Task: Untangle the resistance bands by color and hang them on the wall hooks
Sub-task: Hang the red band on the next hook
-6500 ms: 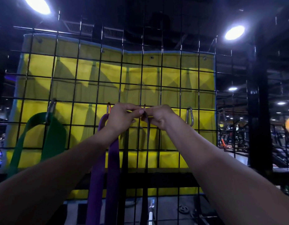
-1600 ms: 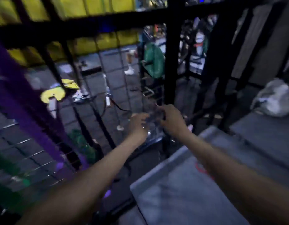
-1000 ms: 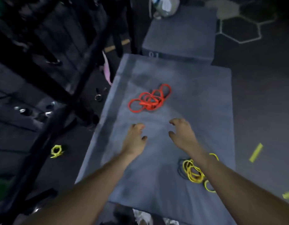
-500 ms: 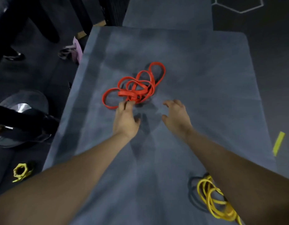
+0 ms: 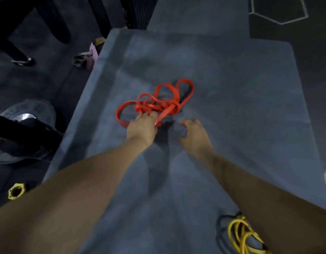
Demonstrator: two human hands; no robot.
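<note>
A tangled pile of red resistance bands (image 5: 159, 102) lies on a grey mat (image 5: 231, 107). My left hand (image 5: 143, 126) reaches into the near edge of the pile and its fingers curl around a red strand. My right hand (image 5: 192, 133) hovers just right of it, above the mat, fingers loosely curled and holding nothing. A tangle of yellow bands (image 5: 243, 237) lies on the mat near my right forearm, partly cut off by the frame's bottom edge. The wall hooks are out of view.
A weight plate (image 5: 27, 114) on a dark bar lies on the floor to the left. A small yellow collar (image 5: 15, 191) sits on the floor at lower left. A pink object (image 5: 90, 56) lies beside the mat's far left edge. A second mat (image 5: 195, 13) lies beyond.
The view turned from the wall grid down to the mat. Both hands moved forward to the red pile, and my left hand went from touching its edge to gripping a strand.
</note>
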